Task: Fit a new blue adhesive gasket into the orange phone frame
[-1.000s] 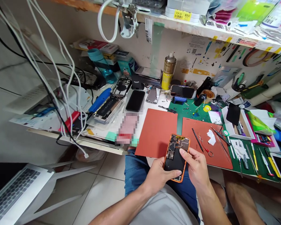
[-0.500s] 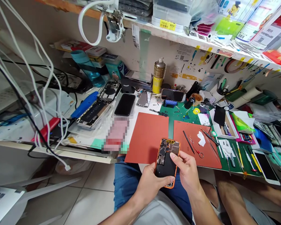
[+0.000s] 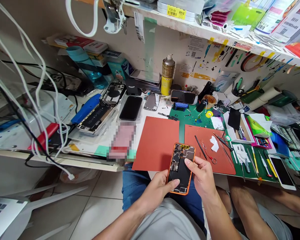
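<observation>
An opened smartphone with an orange frame is held over my lap at the bench edge, its black battery and circuit boards facing up. My left hand grips its lower left side, the thumb lying across the battery. On the right side, my right hand holds the frame, with its thumb on the battery's upper part. The fingers beneath the phone are hidden. Just beyond lies a red-brown mat. A second mat to the right carries tweezers, a black stick tool and a crumpled white tissue.
Left on the bench are a disassembled phone, a dark-screened phone and hanging white cables. A spray can stands at the back under a loaded shelf. Several screwdrivers and a white phone lie right, near another person's legs.
My left thumb has shifted up and left from the phone's lower edge onto the battery. The phone is tilted slightly differently. The camera view has shifted a little.
</observation>
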`<state>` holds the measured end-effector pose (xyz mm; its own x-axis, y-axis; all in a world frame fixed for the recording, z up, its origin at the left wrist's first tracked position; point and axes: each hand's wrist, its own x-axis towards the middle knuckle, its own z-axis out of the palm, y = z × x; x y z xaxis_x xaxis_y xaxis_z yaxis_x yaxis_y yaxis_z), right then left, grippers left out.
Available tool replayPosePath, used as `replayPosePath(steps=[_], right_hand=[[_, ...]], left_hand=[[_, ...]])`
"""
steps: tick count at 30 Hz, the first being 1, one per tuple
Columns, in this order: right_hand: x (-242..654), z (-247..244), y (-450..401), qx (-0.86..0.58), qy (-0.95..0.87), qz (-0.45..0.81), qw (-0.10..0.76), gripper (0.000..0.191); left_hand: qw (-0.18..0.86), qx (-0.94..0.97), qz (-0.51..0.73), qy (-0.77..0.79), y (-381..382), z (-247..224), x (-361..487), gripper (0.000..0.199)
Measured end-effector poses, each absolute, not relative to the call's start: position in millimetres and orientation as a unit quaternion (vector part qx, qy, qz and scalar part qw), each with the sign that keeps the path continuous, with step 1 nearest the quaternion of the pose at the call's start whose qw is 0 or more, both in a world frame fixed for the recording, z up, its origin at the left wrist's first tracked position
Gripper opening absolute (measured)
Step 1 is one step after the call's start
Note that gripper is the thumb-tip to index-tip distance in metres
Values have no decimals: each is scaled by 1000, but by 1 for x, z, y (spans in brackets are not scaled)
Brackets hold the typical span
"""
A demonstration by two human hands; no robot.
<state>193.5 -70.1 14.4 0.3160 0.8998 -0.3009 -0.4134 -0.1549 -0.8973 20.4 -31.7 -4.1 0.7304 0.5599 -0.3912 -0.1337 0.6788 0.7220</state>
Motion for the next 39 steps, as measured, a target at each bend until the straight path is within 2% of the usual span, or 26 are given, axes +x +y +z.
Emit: replayPosePath(steps=[20, 28, 35, 37, 39], right_hand=[[191, 12, -71, -529, -247, 545, 602, 36], [183, -3, -67, -547, -188, 546, 606, 35], [180, 5, -53, -530, -157, 569, 609, 39], [179, 6, -46, -529, -123, 566, 620, 42], [176, 3, -39, -533, -93, 559, 628, 44]], left_hand=[[848, 324, 229, 351, -37, -8, 23, 55], [840, 348, 200, 366, -28, -14, 22, 59], [781, 448, 186, 394, -5, -15, 17, 60], [734, 500, 197, 416, 2, -12, 15, 61], [663, 559, 217, 449, 6, -10, 14, 73]])
